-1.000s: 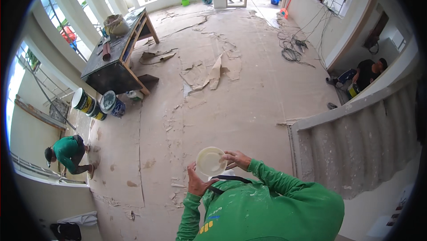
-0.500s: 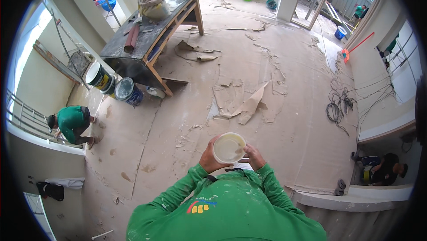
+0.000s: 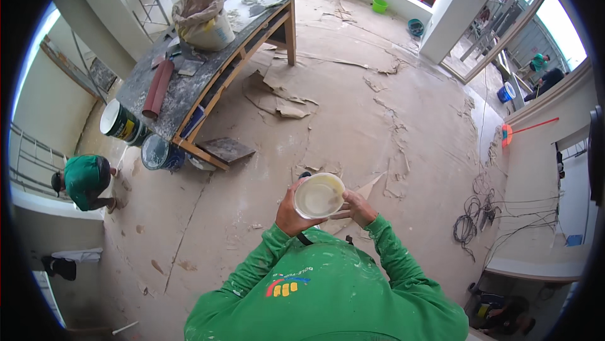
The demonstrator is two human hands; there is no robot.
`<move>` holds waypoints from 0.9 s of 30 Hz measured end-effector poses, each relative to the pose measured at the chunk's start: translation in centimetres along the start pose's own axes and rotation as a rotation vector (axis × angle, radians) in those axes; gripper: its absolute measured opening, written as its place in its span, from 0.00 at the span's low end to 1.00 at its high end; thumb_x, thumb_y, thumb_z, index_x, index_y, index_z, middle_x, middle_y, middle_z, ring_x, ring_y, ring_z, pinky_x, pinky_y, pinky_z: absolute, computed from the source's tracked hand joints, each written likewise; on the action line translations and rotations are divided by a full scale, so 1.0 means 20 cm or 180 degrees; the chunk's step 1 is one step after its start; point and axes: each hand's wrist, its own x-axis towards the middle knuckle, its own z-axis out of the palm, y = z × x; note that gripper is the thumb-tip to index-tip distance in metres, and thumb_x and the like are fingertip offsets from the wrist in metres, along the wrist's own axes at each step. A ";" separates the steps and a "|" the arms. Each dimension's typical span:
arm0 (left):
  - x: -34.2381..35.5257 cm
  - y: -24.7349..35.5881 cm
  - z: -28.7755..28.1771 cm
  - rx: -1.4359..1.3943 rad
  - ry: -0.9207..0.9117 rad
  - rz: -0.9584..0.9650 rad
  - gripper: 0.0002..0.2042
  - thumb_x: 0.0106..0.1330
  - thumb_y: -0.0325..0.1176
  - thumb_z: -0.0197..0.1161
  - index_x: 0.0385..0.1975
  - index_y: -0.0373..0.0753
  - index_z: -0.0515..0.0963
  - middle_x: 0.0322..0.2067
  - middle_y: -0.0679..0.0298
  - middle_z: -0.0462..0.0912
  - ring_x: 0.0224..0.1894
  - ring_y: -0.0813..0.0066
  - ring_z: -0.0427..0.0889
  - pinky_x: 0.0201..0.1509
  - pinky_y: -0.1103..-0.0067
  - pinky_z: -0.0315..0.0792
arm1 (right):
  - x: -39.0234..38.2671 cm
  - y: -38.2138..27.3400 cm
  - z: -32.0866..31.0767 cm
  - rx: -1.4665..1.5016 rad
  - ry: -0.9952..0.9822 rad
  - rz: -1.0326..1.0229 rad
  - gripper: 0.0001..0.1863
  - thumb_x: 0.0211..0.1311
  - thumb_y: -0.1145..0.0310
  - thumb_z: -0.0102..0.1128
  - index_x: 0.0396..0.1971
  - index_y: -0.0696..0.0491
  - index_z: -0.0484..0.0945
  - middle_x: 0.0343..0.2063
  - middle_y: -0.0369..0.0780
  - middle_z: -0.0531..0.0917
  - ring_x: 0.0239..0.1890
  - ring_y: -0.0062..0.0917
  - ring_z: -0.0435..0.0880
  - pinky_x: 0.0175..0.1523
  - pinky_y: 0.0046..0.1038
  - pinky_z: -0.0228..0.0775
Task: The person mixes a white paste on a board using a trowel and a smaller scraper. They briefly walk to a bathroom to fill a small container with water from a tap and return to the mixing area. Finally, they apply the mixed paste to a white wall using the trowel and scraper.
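Before my chest I hold a round, translucent plastic container (image 3: pixel 318 193) with a pale inside. My left hand (image 3: pixel 293 214) wraps round its left side and underside. My right hand (image 3: pixel 358 209) grips its right edge with the thumb at the rim. My green sleeves have white smears. Torn brown paper (image 3: pixel 368 190) lies on the floor just beyond the container.
A work table (image 3: pixel 140 92) with a sack (image 3: pixel 208 29) stands ahead left, buckets (image 3: pixel 162 153) beside it. A crouching co-worker (image 3: pixel 88 180) is at left. Cables (image 3: pixel 469 221) and a red-handled tool (image 3: pixel 507 133) are at right. Another person (image 3: pixel 504 316) sits lower right.
My view has turned and shifted, bringing the table larger and more central and moving the doorway rightward. The container stays in both hands, its angle slightly changed.
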 end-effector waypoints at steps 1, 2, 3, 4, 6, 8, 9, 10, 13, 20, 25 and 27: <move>0.19 -0.04 0.01 -0.0001 0.0030 0.0166 0.50 0.35 0.37 0.83 0.60 0.32 0.58 0.55 0.50 0.71 0.58 0.58 0.73 0.59 0.68 0.70 | 0.12 -0.14 -0.06 -0.0034 -0.0052 -0.0041 0.36 0.67 0.45 0.49 0.62 0.60 0.60 0.56 0.48 0.69 0.49 0.37 0.80 0.50 0.36 0.80; 0.38 -0.07 0.00 -0.0081 0.0058 0.0198 0.50 0.35 0.36 0.83 0.60 0.32 0.58 0.55 0.50 0.71 0.58 0.59 0.74 0.59 0.68 0.70 | 0.23 -0.29 -0.11 -0.0047 -0.0035 -0.0147 0.37 0.67 0.44 0.49 0.62 0.60 0.60 0.57 0.49 0.69 0.49 0.38 0.80 0.50 0.36 0.80; 0.56 -0.10 -0.02 -0.0199 0.0029 0.0219 0.50 0.35 0.36 0.83 0.60 0.32 0.57 0.55 0.50 0.71 0.57 0.59 0.74 0.59 0.68 0.71 | 0.35 -0.42 -0.15 -0.0187 -0.0043 -0.0216 0.39 0.66 0.42 0.49 0.63 0.60 0.60 0.57 0.49 0.69 0.50 0.38 0.80 0.50 0.37 0.80; 0.73 -0.13 -0.02 -0.0334 0.0025 0.0202 0.51 0.35 0.35 0.83 0.60 0.32 0.56 0.55 0.50 0.71 0.57 0.59 0.74 0.58 0.68 0.71 | 0.47 -0.57 -0.18 -0.0261 -0.0043 -0.0231 0.40 0.65 0.41 0.49 0.63 0.60 0.60 0.57 0.50 0.69 0.50 0.38 0.80 0.50 0.37 0.80; 1.09 -0.13 -0.06 -0.0716 -0.0077 -0.0128 0.51 0.36 0.33 0.83 0.61 0.32 0.55 0.55 0.51 0.70 0.58 0.60 0.73 0.59 0.68 0.70 | 0.66 -0.88 -0.24 -0.0394 -0.0052 -0.0286 0.41 0.63 0.40 0.52 0.63 0.60 0.60 0.57 0.50 0.69 0.50 0.39 0.80 0.50 0.38 0.80; 1.48 -0.12 -0.09 -0.0434 -0.0284 0.0176 0.50 0.37 0.35 0.82 0.61 0.32 0.56 0.57 0.51 0.67 0.59 0.60 0.71 0.61 0.68 0.68 | 0.80 -1.17 -0.33 -0.0412 0.0013 -0.0475 0.43 0.60 0.39 0.55 0.63 0.59 0.60 0.57 0.50 0.69 0.50 0.39 0.79 0.49 0.38 0.80; 1.67 -0.15 -0.11 -0.0246 -0.0246 0.0304 0.50 0.37 0.36 0.82 0.61 0.33 0.56 0.57 0.52 0.66 0.59 0.60 0.71 0.62 0.68 0.67 | 0.92 -1.28 -0.36 -0.0403 -0.0003 -0.0534 0.44 0.59 0.39 0.57 0.63 0.59 0.60 0.58 0.50 0.69 0.50 0.38 0.80 0.49 0.38 0.80; 1.86 -0.18 -0.11 -0.0321 -0.0302 0.0358 0.50 0.37 0.36 0.82 0.61 0.33 0.56 0.57 0.52 0.66 0.59 0.60 0.70 0.63 0.68 0.67 | 1.03 -1.41 -0.41 -0.0410 -0.0039 -0.0580 0.45 0.57 0.39 0.58 0.63 0.58 0.60 0.58 0.50 0.69 0.50 0.38 0.80 0.49 0.37 0.80; 2.35 -0.28 -0.10 -0.0287 -0.0284 0.0397 0.51 0.36 0.35 0.82 0.62 0.33 0.54 0.57 0.52 0.66 0.60 0.60 0.70 0.63 0.68 0.66 | 1.37 -1.79 -0.60 -0.0403 -0.0153 -0.0568 0.43 0.59 0.42 0.58 0.65 0.57 0.58 0.58 0.49 0.69 0.56 0.37 0.75 0.52 0.37 0.78; 3.30 -0.60 -0.14 -0.0265 0.0615 0.0182 0.53 0.35 0.34 0.83 0.63 0.33 0.53 0.58 0.52 0.65 0.59 0.60 0.70 0.63 0.68 0.67 | 2.29 -2.63 -0.91 -0.0719 -0.0726 -0.0126 0.39 0.62 0.48 0.57 0.64 0.59 0.59 0.55 0.48 0.71 0.50 0.37 0.78 0.50 0.39 0.79; 3.91 -0.86 -0.19 -0.0875 0.1454 -0.0178 0.63 0.33 0.38 0.84 0.68 0.34 0.43 0.65 0.51 0.56 0.67 0.60 0.59 0.68 0.67 0.59 | 2.89 -3.18 -0.99 -0.0581 -0.0784 0.0176 0.32 0.63 0.51 0.55 0.58 0.59 0.65 0.52 0.47 0.72 0.46 0.38 0.80 0.47 0.41 0.80; 4.06 -1.04 -0.20 -0.0790 0.1860 -0.0327 0.65 0.33 0.40 0.84 0.69 0.39 0.39 0.68 0.53 0.51 0.69 0.59 0.55 0.68 0.63 0.58 | 3.15 -3.36 -1.00 -0.0660 -0.0839 0.0157 0.31 0.63 0.52 0.54 0.57 0.61 0.65 0.52 0.47 0.72 0.46 0.41 0.80 0.47 0.45 0.80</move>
